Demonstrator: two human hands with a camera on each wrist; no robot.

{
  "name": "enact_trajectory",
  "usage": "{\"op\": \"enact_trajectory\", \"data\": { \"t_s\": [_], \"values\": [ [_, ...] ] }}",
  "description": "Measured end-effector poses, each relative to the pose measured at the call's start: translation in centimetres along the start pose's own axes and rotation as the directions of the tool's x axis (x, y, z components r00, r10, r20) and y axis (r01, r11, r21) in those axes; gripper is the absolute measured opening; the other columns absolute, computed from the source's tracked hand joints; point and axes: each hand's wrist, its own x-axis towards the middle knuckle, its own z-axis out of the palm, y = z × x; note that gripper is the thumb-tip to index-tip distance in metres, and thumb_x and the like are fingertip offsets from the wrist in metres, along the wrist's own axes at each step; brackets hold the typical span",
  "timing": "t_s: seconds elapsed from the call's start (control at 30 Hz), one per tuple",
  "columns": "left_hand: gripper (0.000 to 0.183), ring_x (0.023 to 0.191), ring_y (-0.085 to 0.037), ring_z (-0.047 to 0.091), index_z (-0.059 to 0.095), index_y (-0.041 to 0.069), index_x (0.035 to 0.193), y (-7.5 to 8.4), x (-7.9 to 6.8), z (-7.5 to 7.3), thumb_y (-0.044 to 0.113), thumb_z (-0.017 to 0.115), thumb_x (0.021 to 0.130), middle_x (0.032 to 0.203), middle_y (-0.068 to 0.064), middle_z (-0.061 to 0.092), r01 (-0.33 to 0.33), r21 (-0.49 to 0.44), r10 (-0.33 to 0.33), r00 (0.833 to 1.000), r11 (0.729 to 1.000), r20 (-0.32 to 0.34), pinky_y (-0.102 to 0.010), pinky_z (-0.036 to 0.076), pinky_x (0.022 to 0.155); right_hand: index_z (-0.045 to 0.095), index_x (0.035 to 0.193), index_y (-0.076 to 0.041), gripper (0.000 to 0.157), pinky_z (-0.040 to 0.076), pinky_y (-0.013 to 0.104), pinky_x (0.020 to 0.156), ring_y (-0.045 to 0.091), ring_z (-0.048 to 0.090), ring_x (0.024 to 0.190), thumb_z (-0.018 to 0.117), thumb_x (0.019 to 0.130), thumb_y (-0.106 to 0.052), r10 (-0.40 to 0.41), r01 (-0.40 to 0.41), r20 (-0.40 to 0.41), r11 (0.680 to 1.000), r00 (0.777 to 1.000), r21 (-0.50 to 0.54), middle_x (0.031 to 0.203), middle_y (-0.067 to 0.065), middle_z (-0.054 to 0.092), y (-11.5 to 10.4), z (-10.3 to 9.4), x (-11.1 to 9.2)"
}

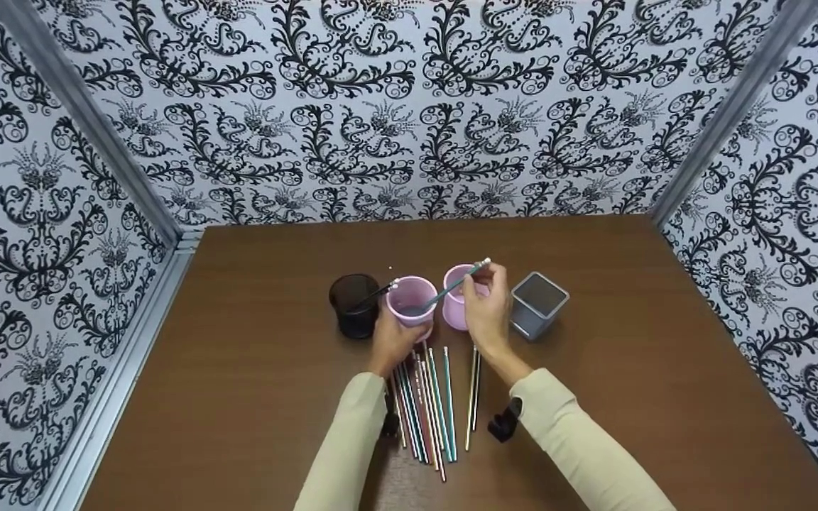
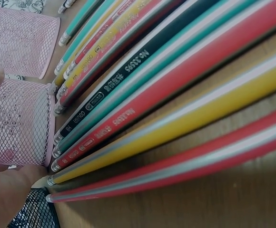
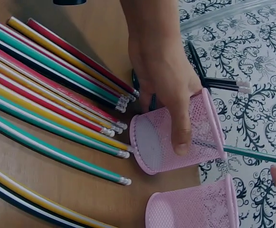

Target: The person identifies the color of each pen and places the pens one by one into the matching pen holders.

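1. Black cup (image 1: 356, 325): just left of the held pink cup (image 1: 412, 291), black pencils (image 1: 378, 293) leaning in it.
2. Left hand (image 1: 395, 342): fingers wrapped around the held pink cup.
3. Striped pencils (image 1: 449, 404): lying on the surface (image 1: 253, 426), on the held pink cup's near side.
4. Green pencil (image 1: 451, 287): slanting into the held pink cup.
5. Second pink cup (image 1: 455, 317): right of it.
6. Right hand (image 1: 488, 312): fingers pinching the green pencil.
7. Square grey holder (image 1: 533, 323): farther right.

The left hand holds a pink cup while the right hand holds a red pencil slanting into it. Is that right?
Not quite: the pencil is green, not red, as the right wrist view shows. The left hand holds the pink cup, the right hand the pencil.
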Motion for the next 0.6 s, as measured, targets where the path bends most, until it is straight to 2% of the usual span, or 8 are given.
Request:
{"op": "enact_trajectory", "data": {
  "t_s": [0.2,0.3,0.43,0.6],
  "values": [
    [0.085,0.122,-0.039,0.060,0.042,0.000,0.142,-0.1,-0.1,0.0,0.014,0.085,0.070,0.130,-0.024,0.062,0.009,0.018,-0.009,1.000,1.000,0.001,-0.050,0.045,0.109,0.062,0.109,0.002,0.017,0.059,0.033,0.083,0.029,0.071,0.095,0.064,0.094,-0.007,0.036,-0.035,0.029,0.998,0.999,-0.061,0.104,0.019,0.072,0.4,0.0,-0.1],
    [0.084,0.122,-0.038,0.060,0.042,0.000,0.141,-0.2,-0.1,0.0,0.015,0.085,0.070,0.131,-0.024,0.062,0.005,0.012,-0.005,1.000,1.000,0.003,-0.050,0.045,0.109,0.066,0.108,0.003,0.018,0.059,0.032,0.085,0.030,0.071,0.096,0.064,0.094,-0.008,0.046,-0.043,0.046,0.997,0.998,-0.066,0.104,0.019,0.073,0.6,0.1,-0.3],
    [0.085,0.122,-0.039,0.060,0.042,-0.002,0.141,-0.3,-0.1,0.1,0.014,0.085,0.070,0.131,-0.025,0.062,-0.012,-0.005,0.012,1.000,1.000,0.002,-0.050,0.045,0.109,0.069,0.104,0.003,0.016,0.060,0.029,0.077,0.030,0.073,0.089,0.066,0.093,-0.008,0.050,-0.042,0.089,0.995,0.995,-0.091,0.099,0.020,0.074,1.0,0.2,-0.5],
    [0.084,0.121,-0.040,0.060,0.041,-0.003,0.141,-0.4,0.1,0.2,0.012,0.084,0.070,0.131,-0.026,0.061,-0.029,0.007,0.029,1.000,1.000,-0.004,-0.051,0.045,0.108,0.072,0.097,0.000,0.013,0.060,0.032,0.076,0.028,0.075,0.083,0.069,0.092,-0.011,0.073,-0.037,0.158,0.975,0.985,-0.218,0.093,0.017,0.077,1.3,0.2,-0.7]
  ]
}}
